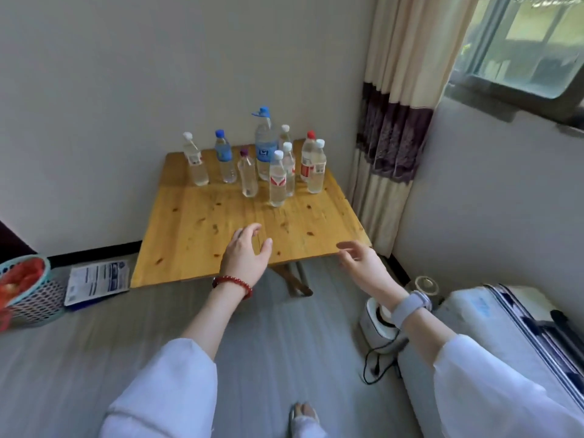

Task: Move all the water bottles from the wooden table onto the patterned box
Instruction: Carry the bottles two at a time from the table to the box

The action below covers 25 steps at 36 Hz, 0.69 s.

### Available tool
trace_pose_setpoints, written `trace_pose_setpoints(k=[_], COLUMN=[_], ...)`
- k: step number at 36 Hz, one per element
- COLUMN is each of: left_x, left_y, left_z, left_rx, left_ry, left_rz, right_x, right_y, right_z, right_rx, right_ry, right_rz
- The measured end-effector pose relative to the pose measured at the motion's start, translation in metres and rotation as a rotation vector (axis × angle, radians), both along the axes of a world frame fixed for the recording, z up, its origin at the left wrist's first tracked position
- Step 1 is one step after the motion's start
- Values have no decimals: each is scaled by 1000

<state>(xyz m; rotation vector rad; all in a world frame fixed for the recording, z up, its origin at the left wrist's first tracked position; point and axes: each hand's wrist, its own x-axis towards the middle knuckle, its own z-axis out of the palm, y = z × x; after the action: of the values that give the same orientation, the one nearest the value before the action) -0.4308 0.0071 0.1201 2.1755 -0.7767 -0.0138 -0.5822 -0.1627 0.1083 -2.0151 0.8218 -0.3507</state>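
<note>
At mid-frame, your left hand (248,252) is hovering over the wooden surface (221,222), fingers loosely curled, holding nothing. Above it, nine water bottles (278,181) are standing upright along the far edge. Your right hand (360,259) is reaching, fingers relaxed, gripping nothing. Lower right, the patterned box (518,317) is sitting.

A mesh basket (30,290) holding red items stands on the grey floor (252,343) at left, with a printed leaflet (97,281) just beside it. A striped curtain (396,121) hangs beside the window (524,45). A small white appliance (377,320) with a black cable (376,363) sits on the floor at right.
</note>
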Motion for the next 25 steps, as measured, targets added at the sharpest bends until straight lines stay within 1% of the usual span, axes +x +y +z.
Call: trace_pose_setpoints(k=[2, 6, 16, 19, 25], left_x=[41, 100, 216, 247, 289], left_y=[-36, -93, -201, -233, -279], left_z=[2, -7, -61, -81, -118], left_rx=[2, -14, -45, -60, -25], left_ry=[11, 106, 220, 203, 235], left_rz=[18, 71, 110, 92, 21], right_x=[41, 109, 248, 285, 353], right_y=[-37, -91, -176, -200, -240], right_z=[-1, -3, -38, -55, -79], right_rx=[16, 34, 86, 81, 122], right_ry=[-4, -9, -18, -13, 23], right_rz=[-4, -29, -9, -16, -6])
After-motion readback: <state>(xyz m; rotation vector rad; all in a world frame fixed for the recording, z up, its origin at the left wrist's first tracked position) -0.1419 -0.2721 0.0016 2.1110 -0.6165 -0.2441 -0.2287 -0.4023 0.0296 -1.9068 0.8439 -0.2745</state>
